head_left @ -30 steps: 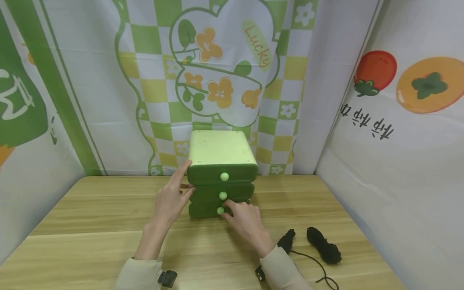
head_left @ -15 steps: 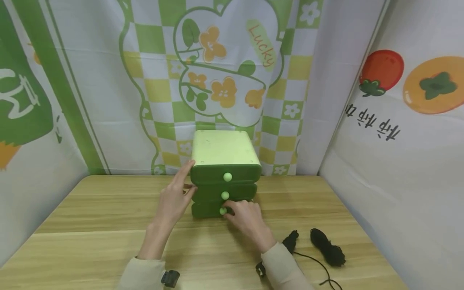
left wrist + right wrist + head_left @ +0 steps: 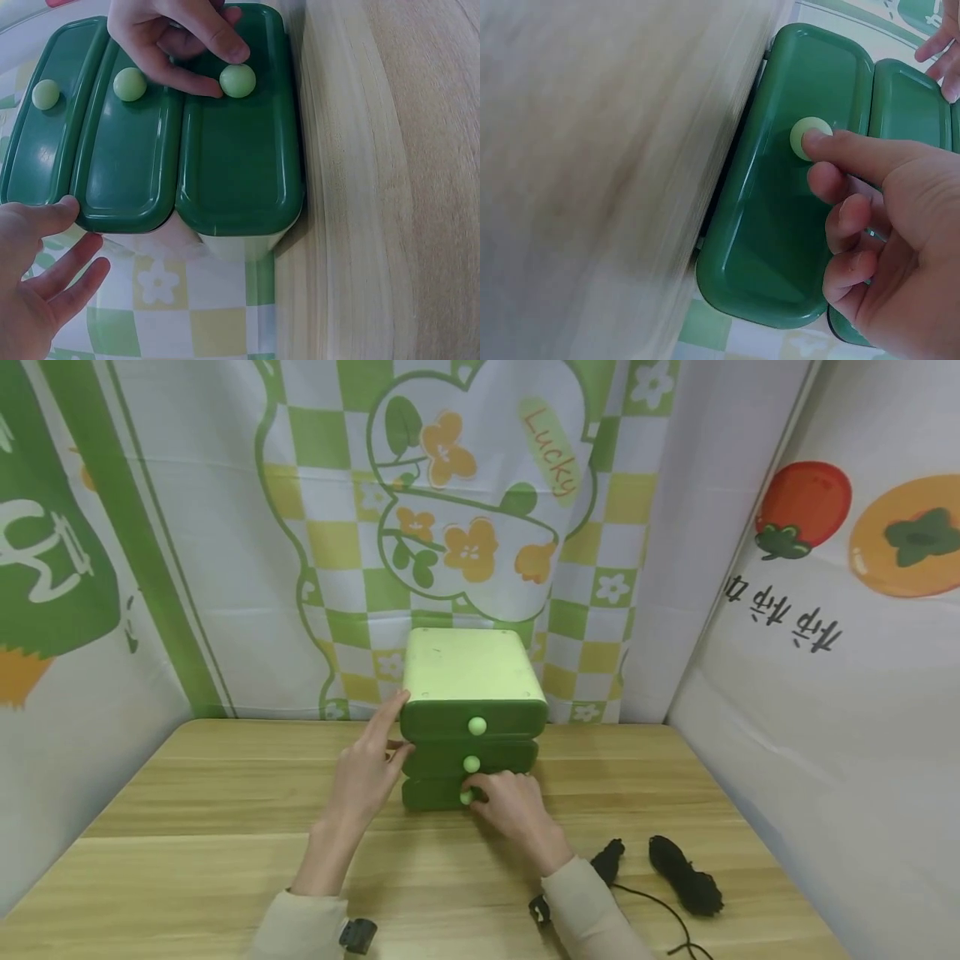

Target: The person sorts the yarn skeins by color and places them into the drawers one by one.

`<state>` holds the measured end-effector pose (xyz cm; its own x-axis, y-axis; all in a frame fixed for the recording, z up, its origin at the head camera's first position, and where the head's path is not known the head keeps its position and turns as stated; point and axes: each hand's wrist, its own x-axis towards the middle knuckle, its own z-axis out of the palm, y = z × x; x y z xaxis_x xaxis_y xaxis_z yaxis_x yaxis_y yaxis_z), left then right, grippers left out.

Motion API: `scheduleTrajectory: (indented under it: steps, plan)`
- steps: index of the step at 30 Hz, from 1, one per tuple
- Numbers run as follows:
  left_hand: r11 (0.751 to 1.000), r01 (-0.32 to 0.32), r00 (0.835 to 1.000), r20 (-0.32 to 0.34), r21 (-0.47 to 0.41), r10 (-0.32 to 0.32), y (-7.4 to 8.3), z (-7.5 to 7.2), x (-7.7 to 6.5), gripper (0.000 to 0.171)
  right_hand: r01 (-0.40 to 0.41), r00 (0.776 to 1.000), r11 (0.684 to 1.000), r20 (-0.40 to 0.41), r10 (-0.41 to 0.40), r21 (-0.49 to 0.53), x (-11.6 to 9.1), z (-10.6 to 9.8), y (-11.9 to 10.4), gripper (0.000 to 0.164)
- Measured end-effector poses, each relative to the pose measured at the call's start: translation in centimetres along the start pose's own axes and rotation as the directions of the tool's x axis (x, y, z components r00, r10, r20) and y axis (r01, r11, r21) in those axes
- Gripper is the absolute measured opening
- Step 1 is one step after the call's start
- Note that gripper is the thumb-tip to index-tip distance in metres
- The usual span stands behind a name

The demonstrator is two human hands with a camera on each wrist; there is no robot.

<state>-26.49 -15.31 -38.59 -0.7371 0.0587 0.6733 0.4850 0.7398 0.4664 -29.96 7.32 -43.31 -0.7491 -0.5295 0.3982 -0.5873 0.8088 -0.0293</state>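
Note:
A small drawer unit (image 3: 468, 664) with a pale green top and three dark green drawer fronts stands on the table. My right hand (image 3: 513, 806) pinches the round pale green knob (image 3: 238, 81) of the bottom drawer (image 3: 780, 225) between thumb and index finger; its other fingers curl loosely. My left hand (image 3: 363, 772) touches the unit's left side with outstretched fingers, index fingertip at the upper front corner. Its thumb (image 3: 56, 214) lies at the edge where the top and middle drawer fronts meet. The middle drawer's knob (image 3: 471, 764) and the top drawer's knob (image 3: 477, 727) are untouched.
Two black cord bundles, one (image 3: 684, 877) at the right and another (image 3: 607, 862) partly behind my right sleeve (image 3: 588, 902), lie on the wooden table (image 3: 187, 860), with a loose cord trailing. A printed curtain (image 3: 330, 552) hangs behind the unit; white walls flank the table.
The head view has turned slightly left, so everything sits further right. My right thumb and index finger now cover more of the bottom knob. My left hand keeps its place against the unit.

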Motion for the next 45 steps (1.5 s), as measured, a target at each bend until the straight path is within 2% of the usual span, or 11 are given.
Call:
scheduleTrajectory:
  steps: [5, 14, 27, 35, 45]
  plan:
    - [1.000, -0.004, 1.000, -0.004, 0.001, 0.004, 0.0, 0.1, 0.0, 0.087, -0.008, 1.000, 1.000, -0.022, 0.008, 0.004, 0.0, 0.0, -0.2, 0.016]
    - [1.000, -0.005, 1.000, -0.005, 0.007, 0.005, 0.0, 0.1, 0.0, 0.086, 0.026, 0.998, 0.999, -0.061, -0.027, -0.024, -0.3, -0.1, -0.5, 0.012]
    - [1.000, -0.014, 1.000, -0.011, 0.018, 0.014, 0.0, 0.0, 0.0, 0.087, 0.045, 0.999, 0.999, 0.015, -0.045, 0.010, -1.4, -1.0, -1.0, 0.009]
    - [1.000, -0.022, 1.000, -0.007, 0.019, 0.022, 0.0, 0.1, -0.1, 0.088, 0.098, 0.995, 0.995, -0.006, -0.098, -0.035, -2.2, -1.4, -1.4, 0.009]
    - [0.999, -0.038, 0.999, -0.026, 0.038, 0.039, -0.1, 0.1, 0.0, 0.087, 0.137, 0.989, 0.988, 0.059, -0.133, -0.077, -3.1, -2.1, -2.3, 0.011]
